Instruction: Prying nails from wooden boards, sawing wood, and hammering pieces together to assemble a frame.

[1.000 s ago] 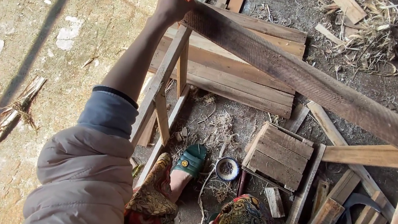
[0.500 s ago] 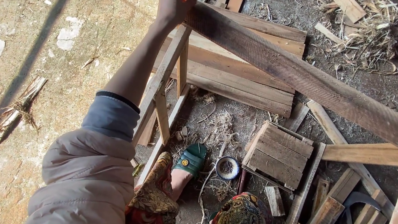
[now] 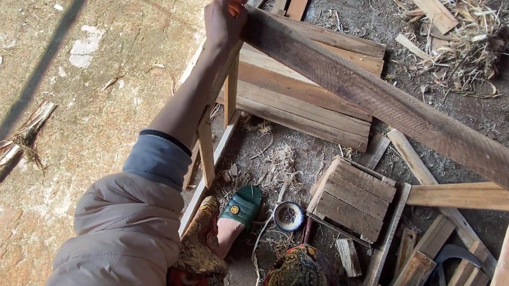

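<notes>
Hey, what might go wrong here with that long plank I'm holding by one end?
The left hand grips only the end of the long weathered plank, so it may twist or slip. Below lie the small slatted panel, a round tin and a foot in a green sandal, which a dropped plank might hit. Loose offcuts could trip you.

Beige puffy sleeve (image 3: 120, 236); grey cuff (image 3: 159, 157); green sandal (image 3: 242, 204).

A single head-worn camera looks steeply down from standing height onto the ground (image 3: 81, 76) and nearby planks (image 3: 312, 98).
</notes>
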